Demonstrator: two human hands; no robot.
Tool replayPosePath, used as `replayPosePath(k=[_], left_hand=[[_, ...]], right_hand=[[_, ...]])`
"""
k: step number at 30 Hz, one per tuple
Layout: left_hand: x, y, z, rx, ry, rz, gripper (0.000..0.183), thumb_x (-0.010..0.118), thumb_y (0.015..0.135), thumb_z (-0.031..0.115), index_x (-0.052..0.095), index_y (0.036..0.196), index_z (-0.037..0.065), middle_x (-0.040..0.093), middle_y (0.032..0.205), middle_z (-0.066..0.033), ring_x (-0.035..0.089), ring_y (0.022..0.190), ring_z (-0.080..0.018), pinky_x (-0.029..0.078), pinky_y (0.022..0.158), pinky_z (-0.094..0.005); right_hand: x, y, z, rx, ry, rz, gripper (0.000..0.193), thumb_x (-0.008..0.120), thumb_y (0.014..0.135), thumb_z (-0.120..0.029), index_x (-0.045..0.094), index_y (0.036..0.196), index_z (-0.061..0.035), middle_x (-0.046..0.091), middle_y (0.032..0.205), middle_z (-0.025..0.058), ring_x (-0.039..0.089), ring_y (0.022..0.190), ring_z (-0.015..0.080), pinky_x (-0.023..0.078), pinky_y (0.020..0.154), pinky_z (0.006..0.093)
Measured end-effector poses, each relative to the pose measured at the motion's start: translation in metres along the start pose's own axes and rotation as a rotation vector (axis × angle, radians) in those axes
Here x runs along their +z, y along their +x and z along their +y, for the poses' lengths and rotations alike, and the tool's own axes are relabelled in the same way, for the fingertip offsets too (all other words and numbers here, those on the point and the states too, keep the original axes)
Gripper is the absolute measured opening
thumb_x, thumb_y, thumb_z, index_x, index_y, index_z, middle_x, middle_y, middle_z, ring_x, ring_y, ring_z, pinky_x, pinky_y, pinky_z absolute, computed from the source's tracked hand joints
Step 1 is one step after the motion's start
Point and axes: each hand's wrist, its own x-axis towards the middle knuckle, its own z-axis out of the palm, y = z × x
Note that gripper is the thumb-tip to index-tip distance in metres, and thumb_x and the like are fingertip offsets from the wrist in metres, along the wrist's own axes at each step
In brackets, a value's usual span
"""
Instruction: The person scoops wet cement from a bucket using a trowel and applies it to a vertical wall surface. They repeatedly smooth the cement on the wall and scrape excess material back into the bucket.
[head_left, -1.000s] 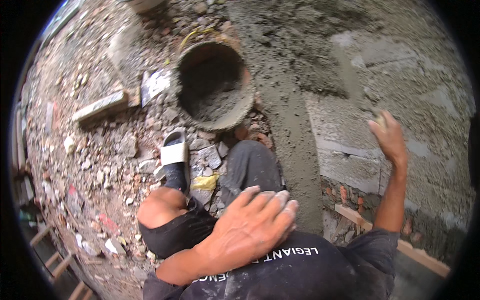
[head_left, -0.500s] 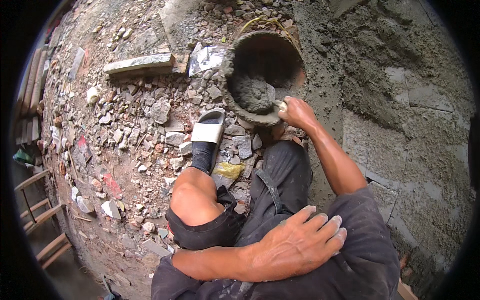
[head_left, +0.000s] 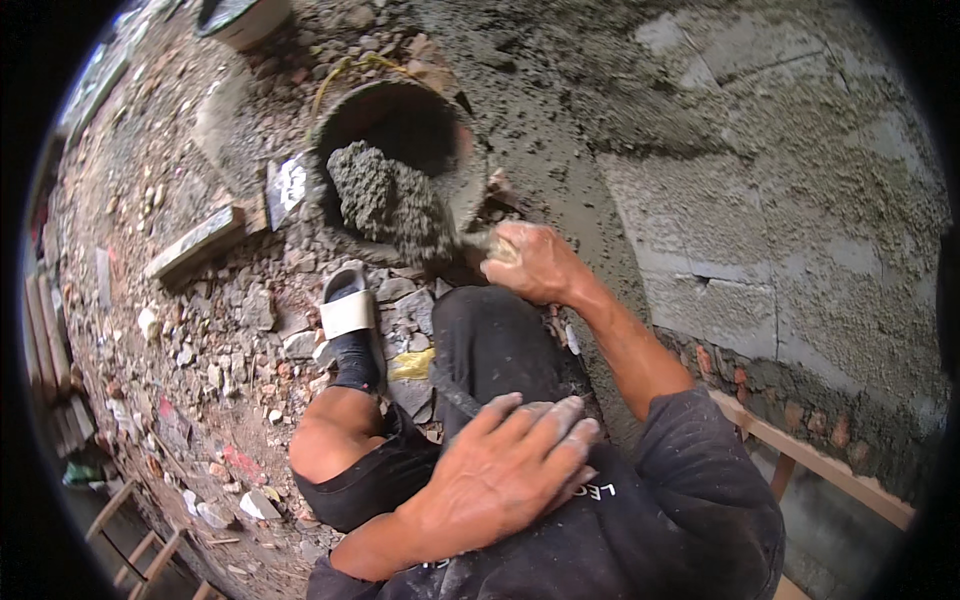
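My right hand (head_left: 535, 262) grips the handle of a trowel (head_left: 462, 215) that carries a heap of wet grey mortar (head_left: 385, 205) just in front of a round bucket (head_left: 400, 110). The trowel blade is mostly hidden under the mortar. My left hand (head_left: 510, 465) lies flat, fingers apart, on my dark trousers at the thigh. It holds nothing. My foot in a white slipper (head_left: 350, 310) stands on rubble below the bucket.
A block wall (head_left: 780, 230) partly coated in rough grey mortar rises at the right, with a wooden plank (head_left: 810, 455) along its base. Broken brick and stone rubble (head_left: 200, 330) covers the ground at the left. A ladder (head_left: 140, 520) lies at the lower left.
My right hand went from the wall down to the bucket and has now lifted a trowel load of mortar out of it. My left hand stayed on my thigh.
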Motion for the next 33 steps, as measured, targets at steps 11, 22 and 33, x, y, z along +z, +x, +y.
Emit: replayPosePath(k=[11, 22, 33], left_hand=[[-0.002, 0.001, -0.011, -0.082, 0.012, -0.11, 0.04, 0.067, 0.081, 0.029, 0.056, 0.113, 0.006, 0.058, 0.116, -0.0107, 0.058, 0.1, -0.0248, 0.044, 0.091, -0.0401], [0.0, -0.019, -0.009, 0.044, 0.058, 0.081, 0.039, 0.062, 0.083, 0.03, 0.055, 0.113, 0.006, 0.058, 0.117, -0.0119, 0.059, 0.1, -0.0222, 0.043, 0.089, -0.0398], [-0.004, -0.041, -0.001, -0.026, -0.14, 0.182, 0.039, 0.062, 0.083, 0.03, 0.055, 0.114, 0.006, 0.057, 0.118, -0.0122, 0.058, 0.101, -0.0223, 0.045, 0.088, -0.0393]], right_hand=[[-0.21, -0.173, 0.074, 0.765, -0.064, 0.368, 0.026, 0.063, 0.082, -0.026, 0.059, 0.092, -0.0024, 0.054, 0.077, 0.0028, 0.053, 0.068, 0.0133, 0.046, 0.058, 0.0297], [-0.08, 0.074, -0.01, -0.042, -0.858, 0.046, 0.016, 0.06, 0.081, -0.021, 0.06, 0.088, -0.0066, 0.063, 0.082, 0.0168, 0.064, 0.078, 0.034, 0.052, 0.068, 0.0429], [0.054, 0.071, -0.022, 0.304, -0.165, -0.255, 0.032, 0.058, 0.076, -0.027, 0.059, 0.094, -0.001, 0.064, 0.091, 0.0236, 0.061, 0.09, 0.0418, 0.048, 0.076, 0.0478]])
